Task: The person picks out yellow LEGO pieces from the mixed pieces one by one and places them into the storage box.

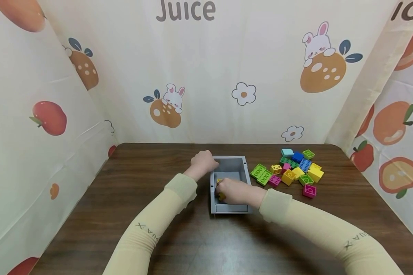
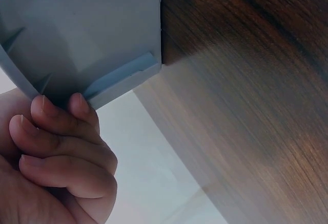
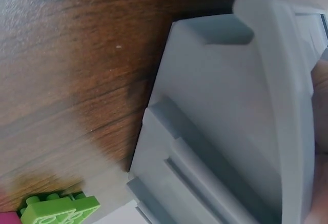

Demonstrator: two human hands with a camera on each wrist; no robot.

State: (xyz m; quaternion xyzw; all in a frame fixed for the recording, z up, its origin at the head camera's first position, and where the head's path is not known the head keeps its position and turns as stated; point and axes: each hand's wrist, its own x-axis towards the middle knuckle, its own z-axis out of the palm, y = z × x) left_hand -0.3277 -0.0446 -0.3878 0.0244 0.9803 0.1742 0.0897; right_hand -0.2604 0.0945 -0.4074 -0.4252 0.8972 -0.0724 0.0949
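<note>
A grey plastic box (image 1: 231,165) stands on the table in the head view. My left hand (image 1: 204,162) grips its left wall near the far corner; in the left wrist view its curled fingers (image 2: 77,175) lie at the box's edge. Reaching down inside the box, my right hand (image 1: 235,191) has its fingers bent around a yellow toy brick (image 1: 221,196) by the left wall. Most of that brick is hidden by the hand. The right wrist view mainly shows the box's outer side (image 3: 220,90), with only a strip of the hand behind the rim.
Right of the box lies a loose pile of toy bricks: lime green bricks (image 1: 261,174), a magenta brick (image 1: 309,191), a blue brick (image 1: 305,165), yellow bricks (image 1: 315,175) and several others. Behind the brown wooden table (image 1: 151,160) hangs a printed curtain (image 1: 206,57).
</note>
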